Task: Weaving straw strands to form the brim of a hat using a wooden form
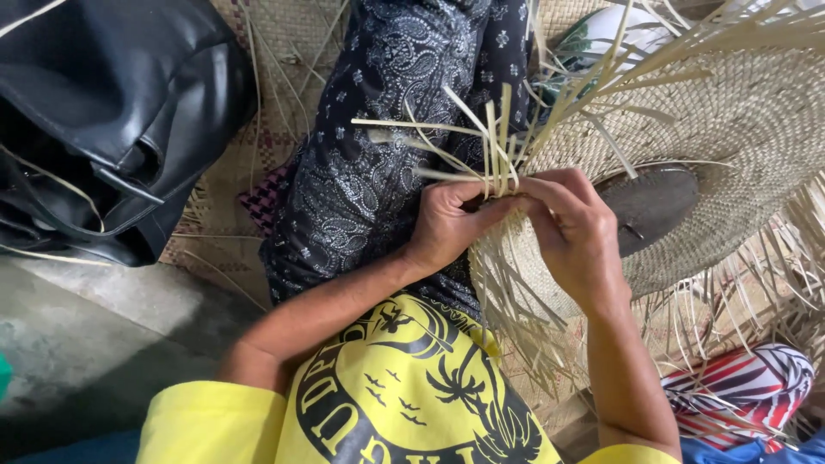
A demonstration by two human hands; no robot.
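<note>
A: Two hands meet mid-frame, w/ a big round woven straw piece (pixel 730 129) filling the right side. We see it lying tilted over the lap, loose pale strips fringing its edge all round.

B: Next biggest thing we see?

A: Black leather bag (pixel 94 112), top left, well apart from the hands. Then dark paisley-print trousers (pixel 378 163) running down the centre, and a yellow shirt (pixel 404 404) w/ a dark round print at the bottom. A woven floor mat (pixel 284 51) lies under the legs.

B: And the dark oval?

A: Flat dark oval object (pixel 649 202) resting on the weave, just beside the right hand. We can't tell what it is.

B: Hands?

A: Left hand (pixel 447 223) is curled, thumb and fingers pinched closed on the upright straw strips (pixel 498 146) at the weave's near edge. Right hand (pixel 571 232) is bent over the same spot, fingertips closed on those strips too; both hands touching.

B: Smallest?

A: Red-white striped cloth (pixel 748 382), bottom right corner, partly hidden by fringe.
</note>
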